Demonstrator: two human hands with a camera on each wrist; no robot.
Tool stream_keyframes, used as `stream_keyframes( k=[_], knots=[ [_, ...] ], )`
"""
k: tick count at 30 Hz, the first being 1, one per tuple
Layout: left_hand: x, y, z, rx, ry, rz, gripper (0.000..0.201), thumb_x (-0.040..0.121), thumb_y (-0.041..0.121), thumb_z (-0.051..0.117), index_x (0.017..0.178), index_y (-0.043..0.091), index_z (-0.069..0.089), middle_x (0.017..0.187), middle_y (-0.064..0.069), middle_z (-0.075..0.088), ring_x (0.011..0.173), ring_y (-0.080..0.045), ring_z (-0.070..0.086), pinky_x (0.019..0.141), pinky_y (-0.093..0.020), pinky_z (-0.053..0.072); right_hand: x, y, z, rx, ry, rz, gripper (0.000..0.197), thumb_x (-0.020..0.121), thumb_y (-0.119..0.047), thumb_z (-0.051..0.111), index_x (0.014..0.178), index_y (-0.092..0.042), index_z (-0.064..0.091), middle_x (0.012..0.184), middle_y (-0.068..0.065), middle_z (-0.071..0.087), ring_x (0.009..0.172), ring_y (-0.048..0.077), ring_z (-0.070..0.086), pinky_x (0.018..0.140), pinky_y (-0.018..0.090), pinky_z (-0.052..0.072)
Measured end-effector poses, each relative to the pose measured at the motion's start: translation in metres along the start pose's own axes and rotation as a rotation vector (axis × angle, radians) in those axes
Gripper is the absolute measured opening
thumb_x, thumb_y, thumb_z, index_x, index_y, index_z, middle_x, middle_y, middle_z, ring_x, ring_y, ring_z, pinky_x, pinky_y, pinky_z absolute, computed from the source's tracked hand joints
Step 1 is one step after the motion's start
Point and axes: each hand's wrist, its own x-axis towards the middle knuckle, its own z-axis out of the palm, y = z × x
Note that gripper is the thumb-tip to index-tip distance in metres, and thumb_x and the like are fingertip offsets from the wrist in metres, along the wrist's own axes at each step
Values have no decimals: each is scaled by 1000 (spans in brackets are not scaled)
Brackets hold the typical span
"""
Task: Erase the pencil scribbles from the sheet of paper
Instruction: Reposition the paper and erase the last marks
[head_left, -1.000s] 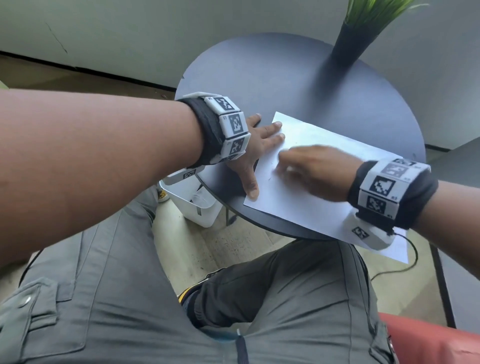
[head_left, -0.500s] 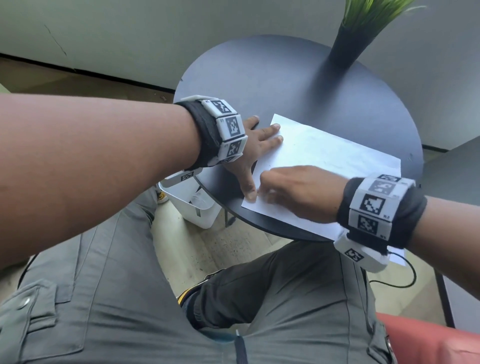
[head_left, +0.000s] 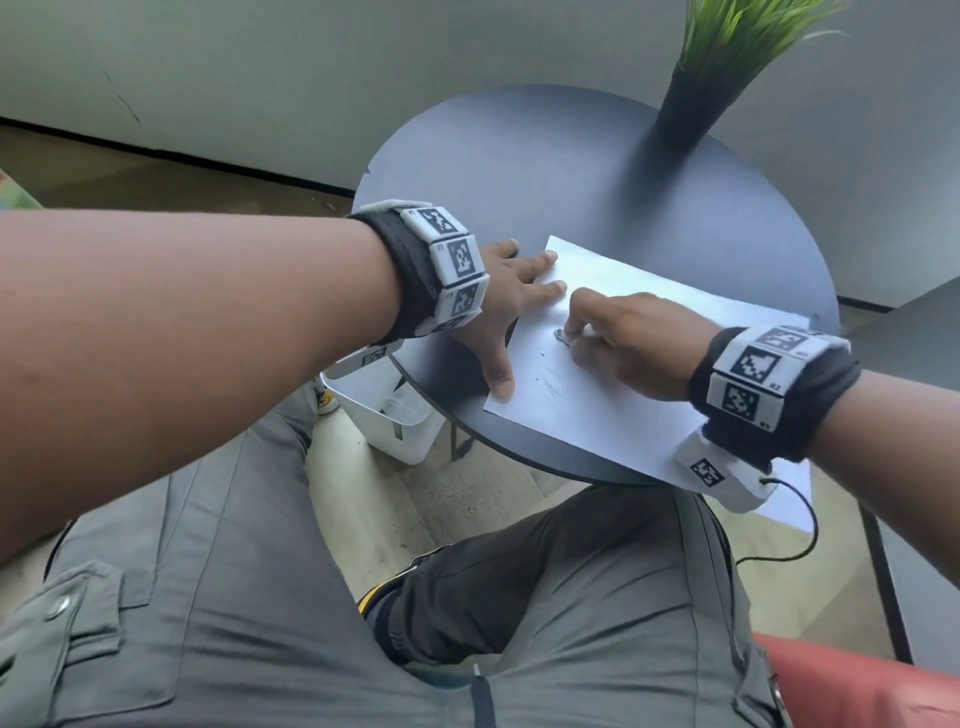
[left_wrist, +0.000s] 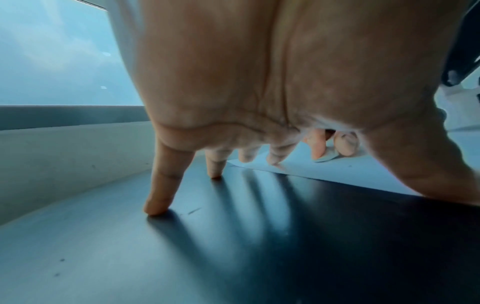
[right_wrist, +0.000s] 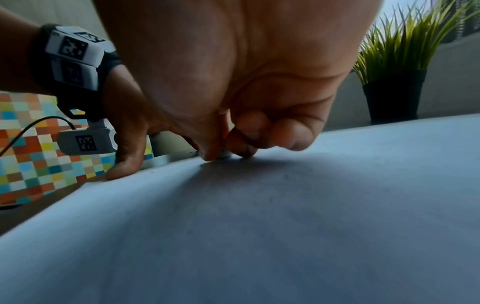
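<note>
Round and dark, a small table (head_left: 519, 156) carries a potted plant (head_left: 691, 109) at its far edge and a sheet of paper (head_left: 613, 410) nearer the person, faint pencil scribbles (head_left: 553, 382) near the paper's left edge. From the left wrist, the left hand (left_wrist: 259, 92) presses straight, spread fingers (left_wrist: 161, 185) on table and paper. From the right wrist, the right hand (right_wrist: 233, 92) pinches a small eraser (right_wrist: 225, 156) against the paper.
</note>
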Motion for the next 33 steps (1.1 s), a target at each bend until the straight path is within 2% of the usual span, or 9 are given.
stream_keyframes(
  k=[3,7,12,14,18,22,26,31,33],
  knots=[
    [-3,-1,-4,10,28,51,125,67,66,77,157,34,-3,165,6,-16,151,-32,5,119,-45,20,2,-4,6,46,-20,42,16,97,-36,46,107,-23,46,95,-1,61,88,27,52,77,36,46],
    [-10,5,6,2,44,17,115,70,81,62,157,38,0,164,16,-11,150,-25,3,111,-55,27,2,-4,-1,68,-35,74,16,96,-37,45,106,-24,45,98,7,62,88,30,53,79,40,49],
    [-5,1,14,20,29,-9,126,55,96,53,151,48,-13,162,19,-19,151,-26,-7,103,-74,26,-12,-29,9,-61,-99,-217,15,96,-19,43,111,-15,43,103,5,57,93,29,55,78,38,45],
    [-9,5,10,49,13,-9,124,61,91,55,153,44,-13,163,14,-19,151,-29,-7,109,-69,22,-14,-33,9,-103,-147,-294,16,94,-14,44,111,-16,44,102,3,55,91,27,53,76,37,42],
    [-12,9,6,32,20,-6,122,68,82,63,155,39,-12,165,6,-17,151,-33,-7,112,-59,22,0,-11,-4,-94,-13,-111,19,95,-24,32,108,-14,40,102,8,57,90,32,56,75,37,45],
    [-12,10,6,64,15,-14,125,68,82,62,156,35,-13,165,5,-17,151,-34,-4,112,-56,25,-13,-39,14,-87,-167,-300,8,93,-14,41,98,-18,35,89,-4,47,78,25,48,69,34,38],
    [-9,10,7,66,26,-15,126,67,83,61,156,35,-14,165,3,-18,150,-36,-3,111,-58,26,0,-15,3,-90,4,-66,20,98,-29,33,109,-14,37,103,12,60,86,35,57,77,43,49],
    [-4,7,10,81,18,4,129,64,87,57,156,33,-14,165,2,-18,149,-41,0,113,-58,23,-16,-39,16,-59,-138,-253,7,99,-23,37,100,-16,36,93,2,53,82,29,52,72,37,42],
    [-2,5,11,65,26,7,129,62,88,58,155,35,-14,165,2,-18,149,-40,0,112,-61,23,-10,-26,5,-55,-98,-170,10,100,-25,36,107,-19,39,101,1,56,87,28,53,76,36,44]
  ],
)
